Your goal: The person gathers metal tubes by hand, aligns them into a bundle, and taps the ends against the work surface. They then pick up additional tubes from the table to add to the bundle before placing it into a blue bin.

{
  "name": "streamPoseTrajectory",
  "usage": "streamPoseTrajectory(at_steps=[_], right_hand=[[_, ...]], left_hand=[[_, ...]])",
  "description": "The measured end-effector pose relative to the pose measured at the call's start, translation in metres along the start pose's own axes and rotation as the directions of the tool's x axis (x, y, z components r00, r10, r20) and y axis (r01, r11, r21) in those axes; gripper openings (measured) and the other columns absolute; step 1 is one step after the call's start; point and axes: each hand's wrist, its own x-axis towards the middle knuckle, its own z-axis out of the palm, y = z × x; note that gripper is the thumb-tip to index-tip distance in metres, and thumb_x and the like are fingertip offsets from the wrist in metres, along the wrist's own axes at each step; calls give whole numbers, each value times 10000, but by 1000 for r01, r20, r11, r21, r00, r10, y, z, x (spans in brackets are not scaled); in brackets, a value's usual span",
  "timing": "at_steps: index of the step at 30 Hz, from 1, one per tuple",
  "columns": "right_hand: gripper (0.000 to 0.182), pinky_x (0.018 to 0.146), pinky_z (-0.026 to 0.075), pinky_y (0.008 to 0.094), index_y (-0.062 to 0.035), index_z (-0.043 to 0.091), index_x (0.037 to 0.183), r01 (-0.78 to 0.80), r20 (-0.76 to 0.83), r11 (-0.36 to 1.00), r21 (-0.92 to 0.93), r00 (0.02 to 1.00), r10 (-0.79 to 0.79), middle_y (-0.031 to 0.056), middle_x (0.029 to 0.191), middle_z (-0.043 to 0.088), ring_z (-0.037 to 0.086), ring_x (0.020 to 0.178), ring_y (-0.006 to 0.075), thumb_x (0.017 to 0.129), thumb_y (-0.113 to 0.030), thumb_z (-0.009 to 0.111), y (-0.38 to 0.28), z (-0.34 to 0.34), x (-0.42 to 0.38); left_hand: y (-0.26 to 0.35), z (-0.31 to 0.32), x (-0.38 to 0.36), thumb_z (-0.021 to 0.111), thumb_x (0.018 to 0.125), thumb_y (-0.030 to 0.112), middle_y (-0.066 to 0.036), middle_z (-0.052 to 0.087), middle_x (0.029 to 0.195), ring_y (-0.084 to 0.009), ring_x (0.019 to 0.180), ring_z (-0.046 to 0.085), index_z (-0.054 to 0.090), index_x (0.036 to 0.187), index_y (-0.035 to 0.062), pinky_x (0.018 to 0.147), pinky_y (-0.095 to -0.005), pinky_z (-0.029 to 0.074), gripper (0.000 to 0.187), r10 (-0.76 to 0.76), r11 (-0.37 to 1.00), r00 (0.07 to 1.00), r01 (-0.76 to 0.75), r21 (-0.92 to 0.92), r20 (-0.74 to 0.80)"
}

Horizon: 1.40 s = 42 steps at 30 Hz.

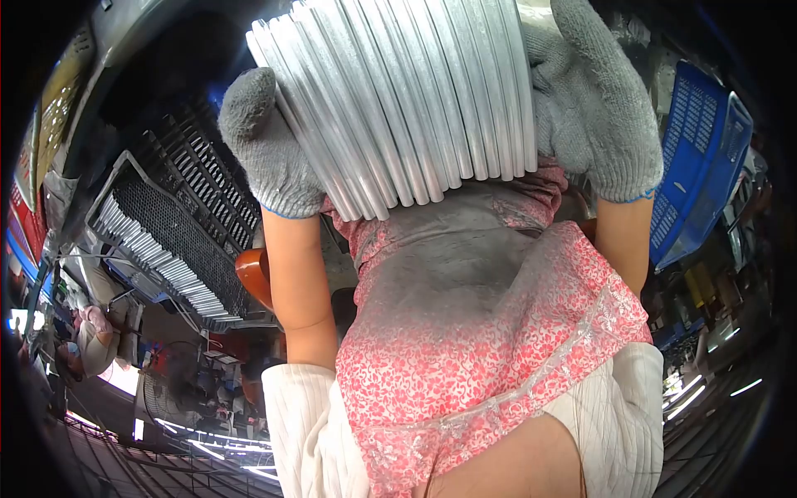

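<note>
Grey knit gloves cover both hands, which grasp a row of silvery metal tubes (407, 100) between them. At one end of the row, the left hand (270, 149) presses inward, its thumb along the outermost tube; the right hand (594, 116) braces the other end, one digit pointing away from the body. The tubes stand packed side by side, their near ends forming an uneven edge, while their far ends run out of view. Blue thread edges both cuffs.

Just on the body side of the hands lies a pink floral apron (490, 332), smeared dark grey across the lap. White ribbed sleeves (311, 423) end near the elbows. Outward from the left hand are a black slatted crate (199, 166) and, past it, a grey-rimmed tray (108, 189) with a line of similar silvery pieces (162, 261). Farther off on that side sits a person (95, 332) with a mask, near a fan (162, 394). Beyond the right hand, a blue perforated crate (697, 124) stands tilted.
</note>
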Motion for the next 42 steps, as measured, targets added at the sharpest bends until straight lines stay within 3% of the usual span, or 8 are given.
streamPoseTrajectory(at_steps=[5, 12, 14, 17, 25, 31, 36, 42], right_hand=[[573, 879, 503, 284, 48, 511, 1286, -42, 36, 994, -100, 998, 45, 125, 1113, 655, 629, 989, 162, 812, -167, 750, -11, 16, -6], [574, 860, 504, 279, 58, 519, 1280, -108, 11, 890, -443, 992, 126, 124, 1125, 655, 630, 974, 155, 801, -142, 766, -16, 63, -12], [559, 852, 506, 278, 55, 522, 1278, -164, 28, 889, -427, 981, 194, 121, 1123, 656, 630, 969, 154, 808, -135, 758, -11, 52, -5], [535, 836, 508, 275, 52, 526, 1279, -171, 214, 972, -161, 955, 204, 107, 1110, 659, 630, 956, 148, 821, -126, 740, -4, 33, -6], [559, 887, 494, 282, 53, 510, 1298, 90, -80, 697, -712, 975, -208, 116, 1114, 657, 626, 991, 169, 821, -131, 736, 5, 79, -20], [424, 839, 511, 274, 53, 578, 1220, -20, 18, 946, -324, 999, 27, 110, 1062, 673, 638, 928, 149, 832, -69, 695, 4, 43, -11], [455, 805, 524, 272, 40, 576, 1227, -139, -32, 968, -209, 990, 136, 108, 1053, 675, 643, 905, 152, 812, -77, 722, 0, 58, -11], [514, 806, 525, 271, 38, 549, 1257, -90, 74, 956, -278, 991, 114, 110, 1080, 669, 642, 914, 148, 800, -94, 744, -2, 49, -10]], left_hand=[[-12, -27, -1, 628, 839, 75, -87, 652, 1110, -186, 1035, 634, 634, 1105, 45, 937, -345, 521, 269, 375, 578, 925, -291, 762, 69], [-22, 4, -9, 648, 836, 137, -73, 648, 1103, -187, 1028, 620, 631, 1100, 60, 940, -357, 509, 275, 470, 521, 878, -362, 773, 94], [-7, 7, -9, 622, 859, 225, -61, 657, 1089, -193, 1025, 620, 650, 1065, 76, 932, -364, 513, 256, 9, 998, 996, -4, 55, -90], [-9, 14, -14, 574, 890, 259, -62, 667, 1068, -199, 1015, 624, 665, 1026, 84, 922, -365, 517, 239, 9, 1000, 991, -11, -13, -135], [-17, 4, -3, 547, 891, 138, -80, 671, 1057, -189, 1005, 636, 664, 1015, 69, 927, -358, 517, 184, 280, 833, 956, -289, 471, 90], [-12, 3, -9, 568, 869, 93, -86, 655, 1100, -190, 1035, 626, 657, 1035, 64, 940, -367, 514, 191, 205, 946, 977, -180, 271, -64], [-16, 3, -7, 596, 854, 76, -89, 655, 1109, -201, 1033, 629, 655, 1059, 57, 943, -372, 515, 215, 431, 541, 873, -454, 708, 230], [-10, -4, -8, 624, 839, 68, -95, 655, 1110, -207, 1036, 630, 660, 1067, 50, 942, -370, 510, 231, 338, 788, 940, -260, 558, -39]])
